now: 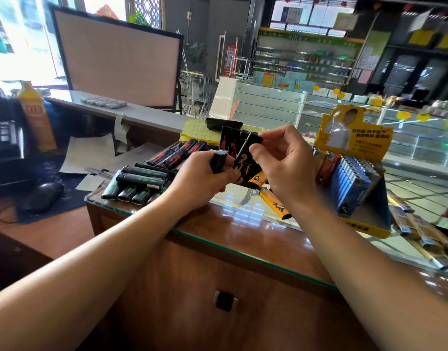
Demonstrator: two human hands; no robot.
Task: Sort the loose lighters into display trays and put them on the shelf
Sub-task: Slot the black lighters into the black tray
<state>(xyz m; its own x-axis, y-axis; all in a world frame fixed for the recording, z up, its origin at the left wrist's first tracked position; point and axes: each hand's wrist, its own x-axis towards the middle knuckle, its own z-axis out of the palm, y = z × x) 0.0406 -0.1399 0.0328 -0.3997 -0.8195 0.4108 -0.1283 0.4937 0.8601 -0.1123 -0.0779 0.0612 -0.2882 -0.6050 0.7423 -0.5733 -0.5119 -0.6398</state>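
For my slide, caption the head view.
Both hands, left hand and right hand, hold a fan of black lighters beside the yellow display tray.

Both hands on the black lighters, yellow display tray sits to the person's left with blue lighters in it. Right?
Not quite. The yellow display tray sits to the person's right, not left; the head view shows it. The rest holds: the left hand and right hand both hold black lighters, and blue lighters stand in the tray.

Both forearms reach forward, the left hand [205, 178] and right hand [281, 160] raised close together, fingers curled.
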